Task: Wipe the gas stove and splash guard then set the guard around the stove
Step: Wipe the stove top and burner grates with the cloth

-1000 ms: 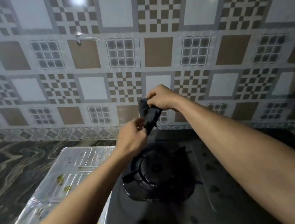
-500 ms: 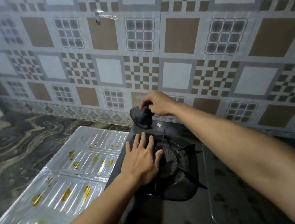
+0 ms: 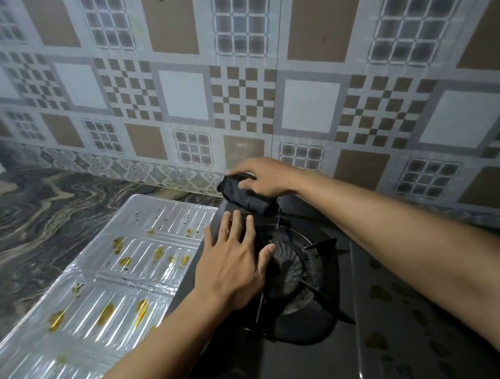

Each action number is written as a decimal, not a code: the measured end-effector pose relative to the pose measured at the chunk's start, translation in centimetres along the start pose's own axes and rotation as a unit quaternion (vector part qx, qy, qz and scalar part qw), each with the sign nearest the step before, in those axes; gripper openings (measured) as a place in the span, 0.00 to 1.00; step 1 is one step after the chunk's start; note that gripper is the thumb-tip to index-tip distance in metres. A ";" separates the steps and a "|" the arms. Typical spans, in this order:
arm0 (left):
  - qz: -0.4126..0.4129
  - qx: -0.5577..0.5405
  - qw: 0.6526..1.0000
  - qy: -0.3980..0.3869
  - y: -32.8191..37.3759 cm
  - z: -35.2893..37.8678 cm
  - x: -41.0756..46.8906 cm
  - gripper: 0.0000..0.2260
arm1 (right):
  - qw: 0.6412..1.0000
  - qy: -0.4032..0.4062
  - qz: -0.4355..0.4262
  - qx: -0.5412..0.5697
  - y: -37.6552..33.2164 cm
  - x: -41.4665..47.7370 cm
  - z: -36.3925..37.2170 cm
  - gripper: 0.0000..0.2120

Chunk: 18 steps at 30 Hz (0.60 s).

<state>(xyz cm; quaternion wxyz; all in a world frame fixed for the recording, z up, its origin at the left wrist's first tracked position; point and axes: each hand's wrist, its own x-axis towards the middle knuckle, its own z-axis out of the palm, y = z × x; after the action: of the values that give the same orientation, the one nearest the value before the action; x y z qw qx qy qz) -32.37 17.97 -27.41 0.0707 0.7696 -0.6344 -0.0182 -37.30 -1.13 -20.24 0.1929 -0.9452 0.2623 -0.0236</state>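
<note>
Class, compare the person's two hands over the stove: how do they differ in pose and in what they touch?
The right hand is curled around a dark cloth at the stove's back left corner; the left hand holds nothing. The left hand lies flat, fingers spread, beside the burner; the right is bent over the cloth. The left hand is nearer the foil splash guard. Both are bare and reach over the stove.

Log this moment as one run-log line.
left hand: flat on stove beside burner | right hand: pressing dark cloth at stove's back edge | splash guard: flat, stained
</note>
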 end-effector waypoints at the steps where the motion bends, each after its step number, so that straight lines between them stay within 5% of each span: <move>1: -0.001 0.001 1.000 -0.002 0.0 0.0 0.0 0.34 | 1.000 -0.023 -0.001 -0.003 0.0 0.6 0.6 0.21; 9: -0.001 0.028 0.999 -0.025 0.1 -0.1 0.1 0.32 | 0.986 -0.150 -0.029 -0.069 1.8 2.6 2.3 0.26; 18: -0.004 0.043 0.999 -0.026 0.2 0.4 0.3 0.33 | 0.993 -0.118 0.004 -0.002 4.6 0.4 1.6 0.23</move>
<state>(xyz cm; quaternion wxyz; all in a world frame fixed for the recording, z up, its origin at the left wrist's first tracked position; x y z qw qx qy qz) -32.54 17.62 -27.75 0.0209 0.7740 -0.6328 -0.0108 -38.96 -4.41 -23.47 0.2210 -0.9406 0.2419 0.0892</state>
